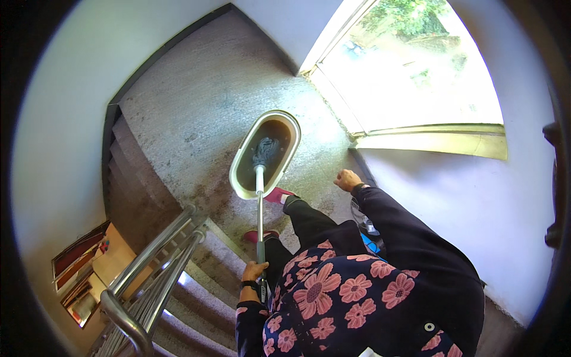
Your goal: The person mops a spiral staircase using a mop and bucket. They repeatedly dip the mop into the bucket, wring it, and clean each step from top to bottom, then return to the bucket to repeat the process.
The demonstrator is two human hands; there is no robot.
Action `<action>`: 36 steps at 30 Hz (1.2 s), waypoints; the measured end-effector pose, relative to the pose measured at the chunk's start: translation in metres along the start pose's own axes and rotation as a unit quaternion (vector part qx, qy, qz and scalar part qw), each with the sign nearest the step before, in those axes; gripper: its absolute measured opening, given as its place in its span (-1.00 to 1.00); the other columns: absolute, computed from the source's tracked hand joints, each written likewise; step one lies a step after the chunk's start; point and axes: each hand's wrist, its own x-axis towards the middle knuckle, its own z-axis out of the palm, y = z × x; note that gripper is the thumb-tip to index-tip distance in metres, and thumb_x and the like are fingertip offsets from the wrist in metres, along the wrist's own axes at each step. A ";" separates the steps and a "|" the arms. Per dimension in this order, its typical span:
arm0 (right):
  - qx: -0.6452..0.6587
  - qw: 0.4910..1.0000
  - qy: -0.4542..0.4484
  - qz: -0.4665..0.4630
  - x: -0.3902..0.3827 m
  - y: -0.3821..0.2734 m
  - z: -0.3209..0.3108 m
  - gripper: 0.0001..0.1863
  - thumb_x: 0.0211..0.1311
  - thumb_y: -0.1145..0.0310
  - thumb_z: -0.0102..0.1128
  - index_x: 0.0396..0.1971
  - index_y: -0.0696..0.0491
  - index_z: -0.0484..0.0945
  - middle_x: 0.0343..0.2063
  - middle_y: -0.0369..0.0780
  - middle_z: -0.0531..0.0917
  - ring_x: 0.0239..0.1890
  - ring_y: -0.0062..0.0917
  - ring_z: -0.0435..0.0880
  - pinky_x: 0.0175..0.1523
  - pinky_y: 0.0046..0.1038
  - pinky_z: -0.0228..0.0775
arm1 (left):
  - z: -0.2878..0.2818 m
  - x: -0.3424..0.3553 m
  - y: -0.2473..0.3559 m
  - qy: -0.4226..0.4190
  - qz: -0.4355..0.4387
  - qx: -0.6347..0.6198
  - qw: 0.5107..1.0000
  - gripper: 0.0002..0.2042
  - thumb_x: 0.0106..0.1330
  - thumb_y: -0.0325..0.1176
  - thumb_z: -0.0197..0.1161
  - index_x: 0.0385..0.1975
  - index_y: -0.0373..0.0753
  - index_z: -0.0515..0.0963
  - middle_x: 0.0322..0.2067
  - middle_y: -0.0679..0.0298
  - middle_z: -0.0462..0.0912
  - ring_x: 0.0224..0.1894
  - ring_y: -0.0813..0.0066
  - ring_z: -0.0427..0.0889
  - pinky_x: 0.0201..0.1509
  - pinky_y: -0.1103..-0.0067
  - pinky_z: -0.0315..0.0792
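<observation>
My left hand [254, 271] is wrapped round the grip of a mop [260, 208], whose metal pole slopes away from me. At its far end the grey-blue mop head [266, 151] rests in the murky brown water of an oval, pale-rimmed bucket [236, 181]. That bucket stands on the landing just beyond my feet. Out to the right, near the wall corner, my right hand [347, 180] hangs in the air with its fingers curled in, and nothing shows in it.
Stairs [205, 291] with a metal handrail [148, 256] drop away at lower left. More steps [128, 160] lie at the landing's left edge. A bright window [416, 77] with a low sill is at upper right. My red shoes [278, 194] are close to the bucket.
</observation>
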 end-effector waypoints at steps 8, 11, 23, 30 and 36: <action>0.084 0.984 -0.159 0.005 -0.068 0.003 0.041 -0.66 0.03 0.14 0.19 -0.41 0.14 0.68 -0.48 -0.02 0.68 -0.35 -0.20 0.69 -0.19 -0.24 0.49 | -0.007 0.025 0.042 -0.055 -0.023 0.076 0.995 -0.68 -0.13 -0.23 0.40 -0.52 -0.40 0.61 -0.51 0.07 0.62 -0.54 0.27 0.58 -0.47 0.37 0.43; 0.072 0.976 -0.158 -0.131 -0.070 -0.031 0.050 -0.65 0.09 0.12 0.17 -0.33 0.12 0.66 -0.41 -0.02 0.68 -0.32 -0.20 0.68 -0.17 -0.27 0.48 | -0.003 0.034 0.037 -0.046 0.006 0.091 0.995 -0.72 -0.13 -0.31 0.39 -0.55 -0.44 0.59 -0.55 0.03 0.62 -0.54 0.23 0.60 -0.49 0.35 0.44; 0.067 0.989 -0.063 -0.114 -0.037 -0.046 0.045 -0.66 0.13 0.15 0.16 -0.38 0.16 0.64 -0.48 -0.11 0.70 -0.38 -0.32 0.69 -0.22 -0.32 0.50 | 0.000 0.007 0.013 -0.005 -0.037 -0.274 0.961 -0.87 -0.01 -0.47 0.25 -0.61 -0.41 0.49 -0.70 0.12 0.53 -0.74 0.36 0.52 -0.69 0.49 0.40; 0.102 0.981 -0.137 -0.092 -0.044 -0.053 0.055 -0.67 0.00 0.16 0.21 -0.45 0.17 0.64 -0.47 0.00 0.67 -0.37 -0.18 0.67 -0.22 -0.25 0.48 | -0.005 0.009 0.015 0.037 -0.080 -0.166 0.982 -0.84 0.02 -0.40 0.24 -0.51 -0.40 0.53 -0.69 0.15 0.55 -0.71 0.38 0.55 -0.67 0.49 0.40; 0.094 0.982 -0.087 -0.141 -0.029 -0.068 0.053 -0.69 0.02 0.18 0.22 -0.47 0.16 0.65 -0.46 0.00 0.67 -0.36 -0.16 0.67 -0.22 -0.24 0.48 | 0.004 -0.007 0.008 0.119 -0.028 -0.098 0.988 -0.74 -0.05 -0.33 0.29 -0.46 -0.43 0.53 -0.61 0.02 0.60 -0.63 0.25 0.63 -0.55 0.42 0.46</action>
